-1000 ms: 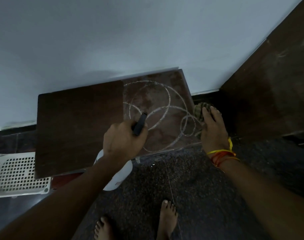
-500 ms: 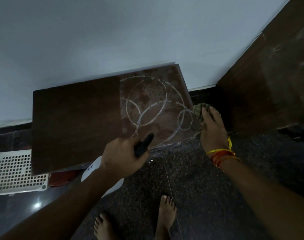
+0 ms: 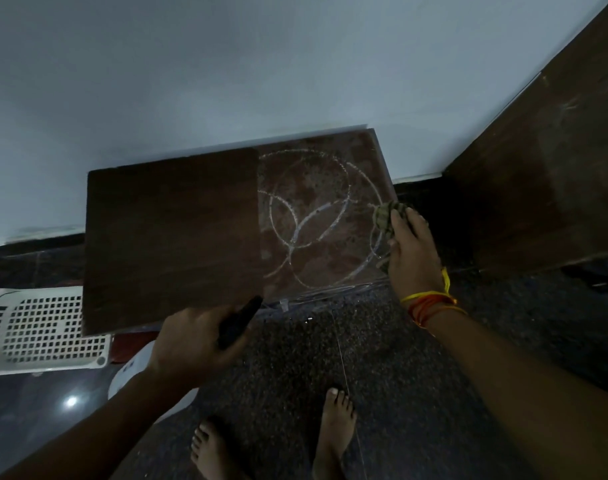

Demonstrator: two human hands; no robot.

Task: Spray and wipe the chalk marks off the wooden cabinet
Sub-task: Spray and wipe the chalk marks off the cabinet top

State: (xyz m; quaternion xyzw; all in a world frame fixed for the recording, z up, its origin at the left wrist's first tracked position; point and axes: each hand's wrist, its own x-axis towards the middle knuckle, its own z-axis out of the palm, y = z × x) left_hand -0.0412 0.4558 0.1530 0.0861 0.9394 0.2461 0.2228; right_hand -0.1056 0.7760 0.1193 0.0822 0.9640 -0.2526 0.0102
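Observation:
The low wooden cabinet (image 3: 170, 237) stands against the wall, seen from above. White looping chalk marks (image 3: 316, 220) cover the wet, blotchy right part of its top. My left hand (image 3: 195, 344) grips a spray bottle by its black trigger head (image 3: 238, 322), just in front of the cabinet's near edge; the white bottle body (image 3: 136, 372) hangs below my wrist. My right hand (image 3: 411, 247) holds a crumpled greenish cloth (image 3: 385, 214) against the top's right edge, beside the chalk.
A white perforated plastic basket (image 3: 39, 327) lies on the floor at the left. A dark wooden panel (image 3: 545, 188) rises at the right. My bare feet (image 3: 271, 441) stand on the speckled dark floor before the cabinet.
My left hand has drawn the spray bottle back from over the chalk marks to the cabinet's near edge. My right hand has brought the cloth up onto the top's right edge.

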